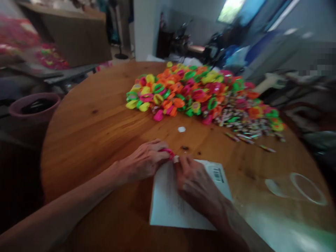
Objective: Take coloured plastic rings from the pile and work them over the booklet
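My left hand [149, 155] is closed on a small bright pink plastic piece [168, 152], mostly hidden by the fingers. Against its near end, my right hand [193, 175] pinches a small whitish piece [175, 159], too blurred to name surely. The two hands' fingertips nearly meet. Beneath the right hand lies a white printed sheet [168, 203] with a barcode at its upper right corner. A small white paper scrap [181, 129] rests on the wood beyond my fingers, and a small dark bit [185, 148] lies nearer to them.
Across the round wooden table [86, 140] spreads a heap of bright plastic pieces [178, 91]. Small wrapped sticks [246, 126] lie at its right. A clear plastic cup [296, 189] is on its side. A pink tub [35, 105] and cardboard box [76, 38] stand left.
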The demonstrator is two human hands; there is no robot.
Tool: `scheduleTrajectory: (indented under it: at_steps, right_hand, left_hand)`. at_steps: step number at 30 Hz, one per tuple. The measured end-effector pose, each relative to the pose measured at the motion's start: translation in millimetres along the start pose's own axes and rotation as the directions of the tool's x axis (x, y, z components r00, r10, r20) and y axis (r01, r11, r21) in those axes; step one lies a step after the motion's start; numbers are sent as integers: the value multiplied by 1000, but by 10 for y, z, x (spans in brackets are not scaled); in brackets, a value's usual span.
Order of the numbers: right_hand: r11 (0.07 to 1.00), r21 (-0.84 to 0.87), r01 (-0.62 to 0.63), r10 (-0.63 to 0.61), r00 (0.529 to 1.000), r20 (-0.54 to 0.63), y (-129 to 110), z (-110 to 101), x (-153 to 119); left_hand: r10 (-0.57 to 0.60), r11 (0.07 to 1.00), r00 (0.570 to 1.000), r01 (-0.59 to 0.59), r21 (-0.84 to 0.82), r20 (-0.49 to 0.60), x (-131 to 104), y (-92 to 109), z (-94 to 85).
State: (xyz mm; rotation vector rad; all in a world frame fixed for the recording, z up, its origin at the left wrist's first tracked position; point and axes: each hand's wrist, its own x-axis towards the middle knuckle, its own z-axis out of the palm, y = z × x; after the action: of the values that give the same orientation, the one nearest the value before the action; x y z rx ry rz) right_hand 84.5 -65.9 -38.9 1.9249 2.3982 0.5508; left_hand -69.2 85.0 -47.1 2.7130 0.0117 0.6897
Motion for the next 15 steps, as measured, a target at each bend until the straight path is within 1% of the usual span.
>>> scheduleTrajectory:
  at_steps: [3,5,6,8,10,11,12,13,14,15]
  right_hand:
    - [1000,-15,12,-12,999,39,-68,-60,36]
    - [1000,-10,-8,8,1000,26,-78,-65,80]
    - [1000,21,-22,22,1000,21,-58,-61,100]
    - [988,133,-85,83,996,20,52,-48,118]
    - [956,221,-194,194,981,19,281,-22,93]
    - [934,230,-273,279,960,7,440,0,63]
    - [902,216,-374,387,922,-20,620,29,21]
    - [855,195,-481,499,865,-51,812,66,-31]
    - [791,175,-587,605,793,-71,1007,112,-91]
    - [724,157,-671,687,722,-80,1194,163,-155]
  left_hand:
    - [14,1000,999,-15,-19,-29,-4,-43,28]
    - [22,1000,999,-22,-15,-33,33,-89,54]
    - [20,1000,999,-21,-10,-36,55,-100,61]
    - [13,1000,999,-13,15,-42,65,-92,32]
    - [-17,997,999,21,79,-46,-28,-52,-88]
    - [-36,991,998,43,125,-55,-129,-23,-189]
    - [-55,982,995,68,179,-81,-267,13,-314]
    - [-76,967,990,103,234,-121,-435,55,-454]
    - [-95,948,980,144,285,-177,-621,102,-601]
    - [-114,924,961,196,329,-252,-807,148,-744]
